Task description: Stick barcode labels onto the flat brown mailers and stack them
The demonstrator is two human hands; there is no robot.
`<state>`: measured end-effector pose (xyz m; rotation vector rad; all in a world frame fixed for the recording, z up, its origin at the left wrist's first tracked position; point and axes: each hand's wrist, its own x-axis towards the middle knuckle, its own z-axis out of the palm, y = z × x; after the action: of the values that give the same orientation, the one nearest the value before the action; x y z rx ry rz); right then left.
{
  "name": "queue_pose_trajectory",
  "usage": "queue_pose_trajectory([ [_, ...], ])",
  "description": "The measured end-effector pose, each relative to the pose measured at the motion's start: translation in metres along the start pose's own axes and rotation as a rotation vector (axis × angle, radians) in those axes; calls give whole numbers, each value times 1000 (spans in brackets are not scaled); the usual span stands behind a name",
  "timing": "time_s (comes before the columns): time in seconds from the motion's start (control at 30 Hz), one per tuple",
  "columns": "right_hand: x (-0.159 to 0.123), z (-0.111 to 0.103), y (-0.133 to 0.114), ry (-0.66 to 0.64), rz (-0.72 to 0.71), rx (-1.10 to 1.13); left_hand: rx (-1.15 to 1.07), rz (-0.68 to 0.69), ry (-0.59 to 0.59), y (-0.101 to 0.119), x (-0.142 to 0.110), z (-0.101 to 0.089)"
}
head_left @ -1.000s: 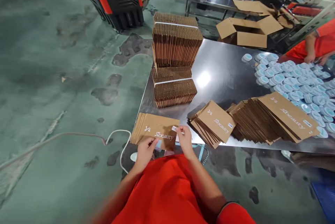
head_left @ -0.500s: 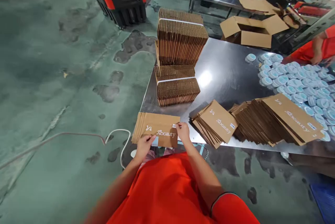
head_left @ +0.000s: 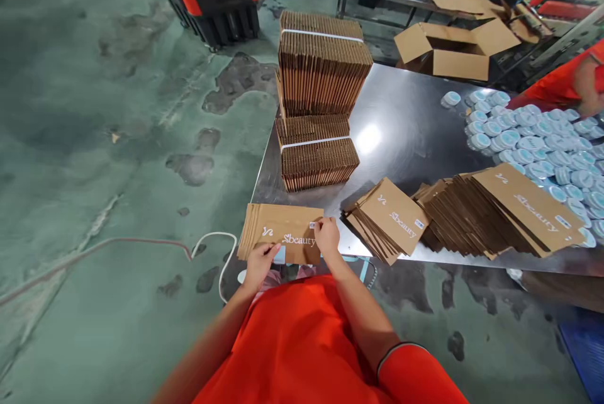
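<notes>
A fanned pile of flat cardboard boxes printed "beauty" in white lies at the table's near left corner. My left hand rests at its near edge, thumb and fingers closed on a small pale label sheet. At the pile's right end, my right hand has curled fingers against a small white sticker label near the top box's corner. The fingers partly cover this label. Just right is another pile of flat boxes, its top one bearing a similar label.
Two strapped bundles of folded cardboard stand on the metal table. A long row of leaning flat boxes lies right, beside many round pale-blue containers. Another person's arm is at far right. An open carton sits behind.
My right hand has shifted slightly left and turned over the label, now covering more of it. My left hand stays in place. The view has tilted slightly.
</notes>
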<state>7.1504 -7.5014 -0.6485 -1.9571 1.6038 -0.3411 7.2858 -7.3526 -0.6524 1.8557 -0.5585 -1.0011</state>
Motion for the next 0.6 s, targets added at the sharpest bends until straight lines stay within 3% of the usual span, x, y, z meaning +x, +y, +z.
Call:
queue_pose_trajectory([
  [0.4,1,-2,-5,-43,14,-151,4,-10,-1,-8,2,2],
  [0.6,11,7,6,4,96,72,24,2,9,-7,2,0],
])
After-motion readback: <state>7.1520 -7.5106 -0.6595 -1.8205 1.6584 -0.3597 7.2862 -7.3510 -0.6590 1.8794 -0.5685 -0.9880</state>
